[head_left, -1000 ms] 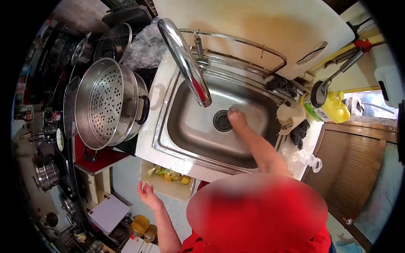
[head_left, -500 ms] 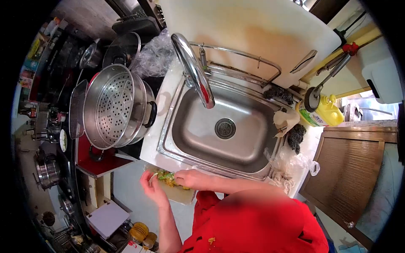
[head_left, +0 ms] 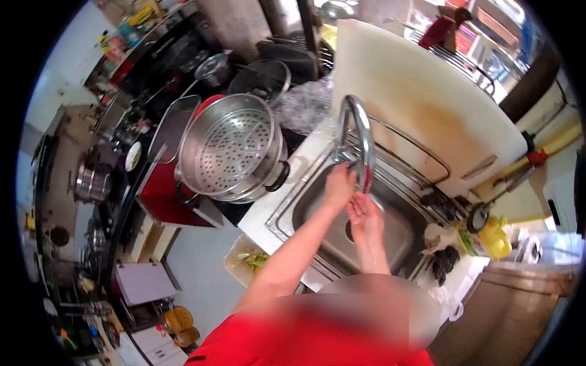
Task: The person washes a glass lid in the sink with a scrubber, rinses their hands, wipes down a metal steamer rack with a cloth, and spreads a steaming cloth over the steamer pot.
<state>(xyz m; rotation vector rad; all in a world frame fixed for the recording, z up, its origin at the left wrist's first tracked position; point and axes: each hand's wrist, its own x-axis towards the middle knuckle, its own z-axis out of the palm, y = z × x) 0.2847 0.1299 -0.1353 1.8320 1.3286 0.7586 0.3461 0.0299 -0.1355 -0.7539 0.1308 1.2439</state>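
A chrome faucet (head_left: 364, 128) arches over the stainless steel sink (head_left: 403, 244). My left hand (head_left: 339, 188) is at the faucet's base, its fingers bent around the handle, which they mostly cover. Below the spout, my right hand (head_left: 365, 219) is held palm up over the basin with its fingers apart and nothing in them. Part of the drain (head_left: 350, 230) shows between my forearms. Under the counter's front edge sits a pale bin (head_left: 235, 268) with green and yellow food scraps inside.
Left of the sink, a large steamer pot (head_left: 232, 146) with a perforated tray stands on the stove. Crumpled clear plastic (head_left: 305, 104) lies behind it. A yellow detergent jug (head_left: 488, 238) and dark scouring pads (head_left: 445, 263) are at the right. A white board (head_left: 421, 91) rises behind the faucet.
Both hands have left the scrap bin and moved up to the faucet and over the sink. My view has turned, so the stove and sink appear shifted and tilted.
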